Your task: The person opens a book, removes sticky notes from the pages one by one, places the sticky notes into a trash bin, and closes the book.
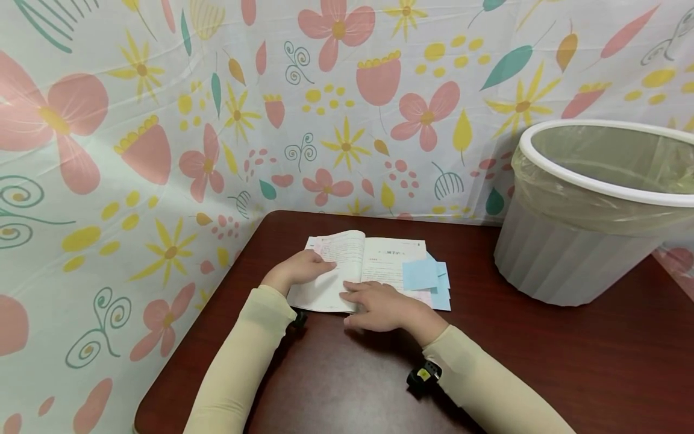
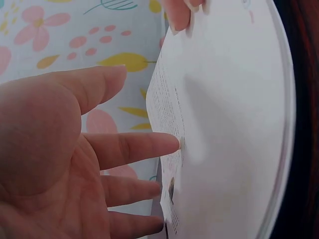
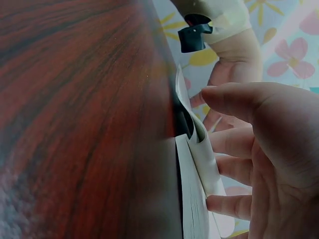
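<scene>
An open book [image 1: 390, 253] with printed pages lies on the table, its left leaves curving up near the spine. My left hand [image 1: 303, 268] is over the left page, fingers extended. In the left wrist view, that hand's index fingertip [image 2: 172, 142] meets the white page [image 2: 234, 119], and the thumb is held apart. My right hand [image 1: 379, 306] rests by the lower end of the spine with its fingers spread. Seen from the right wrist, its fingertips [image 3: 214, 201] touch the curled leaves [image 3: 204, 159] above the thick page stack. Blue sticky notes [image 1: 420, 275] lie on and stick out past the right page.
The dark brown table [image 1: 542, 355] has a rounded left corner. A grey trash bin [image 1: 564, 259] with a white rim and plastic liner stands at the right. Flower-printed cloth [image 1: 347, 120] hangs behind and to the left. Black wrist cameras [image 1: 422, 378] sit below the sleeves.
</scene>
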A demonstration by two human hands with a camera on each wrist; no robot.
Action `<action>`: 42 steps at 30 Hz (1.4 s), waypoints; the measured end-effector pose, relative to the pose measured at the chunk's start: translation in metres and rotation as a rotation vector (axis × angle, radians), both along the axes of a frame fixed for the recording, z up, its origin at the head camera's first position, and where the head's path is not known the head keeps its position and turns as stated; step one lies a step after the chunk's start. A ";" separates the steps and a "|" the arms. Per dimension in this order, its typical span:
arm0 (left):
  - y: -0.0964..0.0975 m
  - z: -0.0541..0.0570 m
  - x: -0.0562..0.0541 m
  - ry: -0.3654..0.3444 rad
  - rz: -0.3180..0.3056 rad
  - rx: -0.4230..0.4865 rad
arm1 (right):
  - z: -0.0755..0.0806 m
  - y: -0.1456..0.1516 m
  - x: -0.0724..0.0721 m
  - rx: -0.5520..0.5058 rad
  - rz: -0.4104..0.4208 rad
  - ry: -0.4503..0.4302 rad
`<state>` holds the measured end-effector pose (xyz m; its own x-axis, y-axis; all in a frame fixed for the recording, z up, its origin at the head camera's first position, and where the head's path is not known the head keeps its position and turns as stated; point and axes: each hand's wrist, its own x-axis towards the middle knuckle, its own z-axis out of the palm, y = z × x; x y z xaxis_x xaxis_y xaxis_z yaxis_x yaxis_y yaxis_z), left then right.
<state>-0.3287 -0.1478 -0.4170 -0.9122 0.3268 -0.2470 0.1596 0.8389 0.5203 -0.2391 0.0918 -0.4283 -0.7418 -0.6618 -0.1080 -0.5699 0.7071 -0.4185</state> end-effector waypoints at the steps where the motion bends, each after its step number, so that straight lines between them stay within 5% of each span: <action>1: 0.001 0.000 0.000 -0.002 -0.005 -0.002 | 0.000 0.001 0.000 -0.002 0.003 -0.001; 11: 0.009 -0.003 0.000 0.021 -0.035 -0.013 | 0.005 0.021 -0.005 -0.172 0.042 -0.113; 24: 0.031 -0.003 0.007 0.166 0.011 -0.182 | 0.023 0.089 -0.014 -0.222 -0.145 -0.116; 31: 0.042 0.006 0.008 0.212 -0.194 -0.133 | 0.027 0.128 -0.026 -0.284 -0.223 -0.127; 42: 0.077 0.039 -0.010 0.210 -0.396 -0.352 | 0.017 0.157 -0.043 -0.352 -0.330 -0.158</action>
